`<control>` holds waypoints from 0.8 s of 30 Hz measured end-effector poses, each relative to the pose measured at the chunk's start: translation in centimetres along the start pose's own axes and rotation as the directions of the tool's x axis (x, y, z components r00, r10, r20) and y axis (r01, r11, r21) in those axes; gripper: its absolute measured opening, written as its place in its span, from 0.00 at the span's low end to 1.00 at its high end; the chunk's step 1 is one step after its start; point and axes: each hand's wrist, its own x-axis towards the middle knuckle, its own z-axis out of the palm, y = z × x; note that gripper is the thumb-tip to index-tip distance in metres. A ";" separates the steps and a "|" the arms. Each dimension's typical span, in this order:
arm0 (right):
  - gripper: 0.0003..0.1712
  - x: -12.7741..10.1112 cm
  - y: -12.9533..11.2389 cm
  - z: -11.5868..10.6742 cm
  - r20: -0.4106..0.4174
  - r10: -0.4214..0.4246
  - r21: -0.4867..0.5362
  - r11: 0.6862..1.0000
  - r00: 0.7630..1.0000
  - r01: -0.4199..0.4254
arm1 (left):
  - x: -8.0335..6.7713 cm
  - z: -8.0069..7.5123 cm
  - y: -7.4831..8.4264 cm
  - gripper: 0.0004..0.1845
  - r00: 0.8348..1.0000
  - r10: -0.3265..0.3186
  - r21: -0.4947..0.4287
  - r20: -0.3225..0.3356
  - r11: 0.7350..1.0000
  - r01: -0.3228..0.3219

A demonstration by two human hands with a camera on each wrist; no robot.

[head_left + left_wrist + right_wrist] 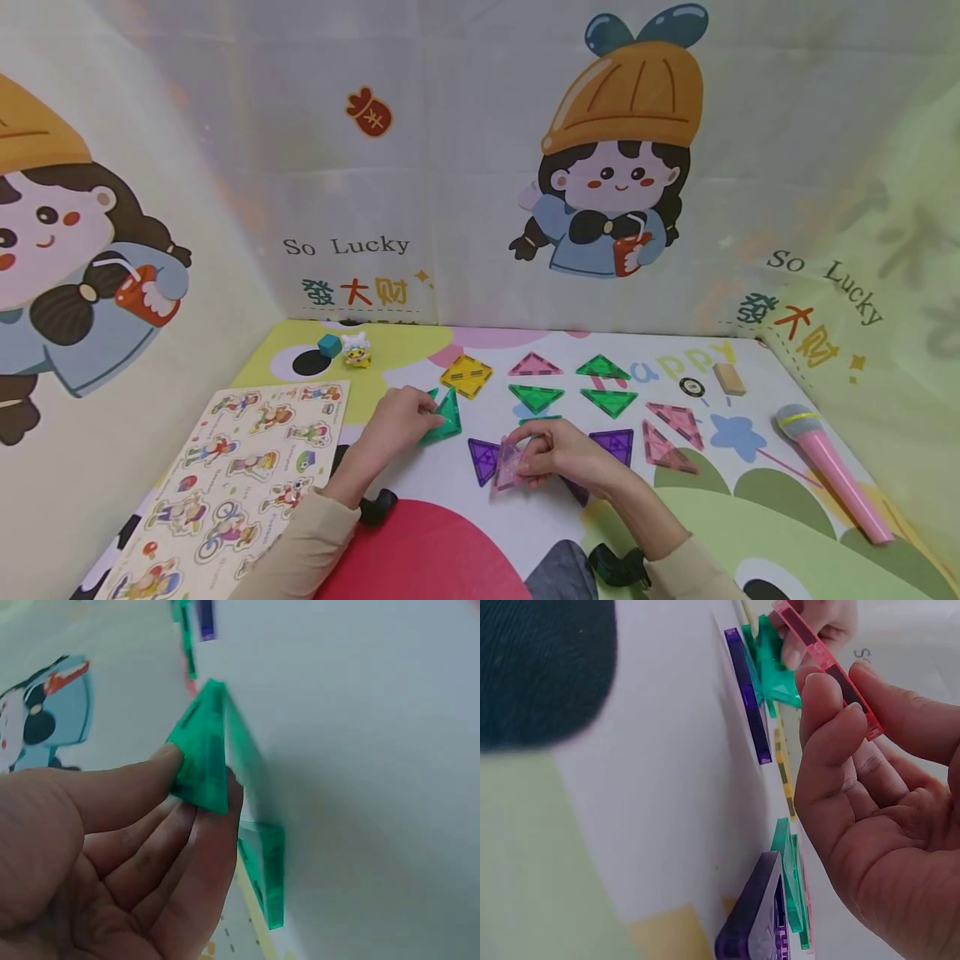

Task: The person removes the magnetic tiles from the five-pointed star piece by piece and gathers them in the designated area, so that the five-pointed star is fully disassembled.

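My left hand (pixel 397 421) pinches a translucent green triangle magnetic tile (pixel 201 761) between thumb and fingers, tilted up from the tabletop. Another green triangle tile (pixel 271 874) lies just past those fingertips in the left wrist view. In my right hand (pixel 566 457), a translucent pink triangle tile (pixel 829 667) is pinched by its edge between thumb and fingertips, raised over the table. Beside the pink tile is a purple triangle tile (pixel 483 460). A second purple tile (pixel 617 446) sits right of the right hand, and one more is partly hidden under that wrist.
Behind the hands lie yellow tiles (pixel 467 377), a pink tile (pixel 534 364) and several green tiles (pixel 609 402). Two pink tiles (pixel 663 452) lie farther right. A picture board (pixel 247 467), small figurine (pixel 356 350), teal cube (pixel 329 346), wooden block (pixel 729 379) and toy microphone (pixel 840 479) surround them.
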 end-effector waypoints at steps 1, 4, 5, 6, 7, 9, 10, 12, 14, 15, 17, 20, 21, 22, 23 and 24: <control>0.22 0.0 0.0 0.0 -0.001 -0.003 0.002 1.000 1.000 0.003 | -0.1 0.2 0.1 0.11 1.000 0.005 0.031 -0.021 1.000 -0.005; 0.22 0.0 0.0 0.0 -0.005 -0.009 0.004 1.000 1.000 0.009 | -0.2 0.5 0.4 0.12 0.999 0.019 0.101 -0.049 0.995 -0.014; 0.22 0.0 0.0 0.0 -0.005 -0.010 0.005 1.000 1.000 0.010 | -0.3 0.5 0.5 0.12 0.998 0.020 0.115 -0.053 0.993 -0.013; 0.23 0.0 0.0 0.1 -0.004 -0.011 0.007 1.000 1.000 0.011 | -0.4 0.6 0.6 0.13 0.998 0.019 0.122 -0.055 0.992 -0.013; 0.23 0.0 0.0 0.1 -0.004 -0.011 0.008 1.000 1.000 0.012 | -0.4 0.6 0.6 0.13 0.998 0.024 0.127 -0.060 0.992 -0.016; 0.23 -0.1 0.0 0.1 -0.007 -0.009 0.005 1.000 1.000 0.009 | -0.5 0.5 0.8 0.13 0.997 0.033 0.132 -0.068 0.991 -0.024; 0.23 -0.1 -0.1 0.1 -0.007 -0.007 0.005 1.000 1.000 0.007 | -0.5 0.5 0.8 0.13 0.997 0.035 0.132 -0.074 0.991 -0.025; 0.22 0.0 -0.1 0.1 -0.010 -0.003 -0.002 1.000 1.000 0.003 | -0.6 0.4 0.7 0.13 0.996 0.048 0.129 -0.070 0.991 -0.039; 0.22 -0.1 -0.2 0.2 -0.013 0.003 -0.004 1.000 1.000 -0.003 | -0.7 0.3 0.7 0.13 0.997 0.072 0.128 -0.036 0.990 -0.067; 0.21 0.0 -0.2 0.2 -0.015 0.005 -0.006 1.000 1.000 -0.005 | -0.8 0.2 0.8 0.13 0.996 0.086 0.124 -0.008 0.989 -0.084; 0.19 0.0 -0.2 0.3 -0.018 0.010 -0.008 1.000 1.000 -0.010 | -0.9 0.2 0.8 0.16 0.991 0.127 0.136 0.050 0.982 -0.133; 0.15 0.0 -0.1 0.4 -0.024 0.019 -0.022 1.000 1.000 -0.020 | -1.1 0.3 1.0 0.19 0.981 0.168 0.176 0.099 0.967 -0.184; 0.13 0.0 0.0 0.5 -0.027 0.024 -0.032 0.999 0.999 -0.025 | -1.2 0.4 1.0 0.20 0.979 0.177 0.193 0.100 0.962 -0.194; 0.12 0.0 0.0 0.5 -0.030 0.028 -0.045 0.999 0.999 -0.029 | -1.2 0.6 1.0 0.20 0.978 0.185 0.209 0.094 0.957 -0.201; 0.11 0.0 0.0 0.6 -0.035 0.034 -0.062 0.997 0.999 -0.036 | -1.2 0.8 1.0 0.19 0.978 0.191 0.222 0.085 0.953 -0.205; 0.10 -0.1 0.0 0.7 -0.038 0.039 -0.087 0.995 0.999 -0.042 | -1.2 0.9 1.0 0.19 0.978 0.194 0.236 0.073 0.950 -0.206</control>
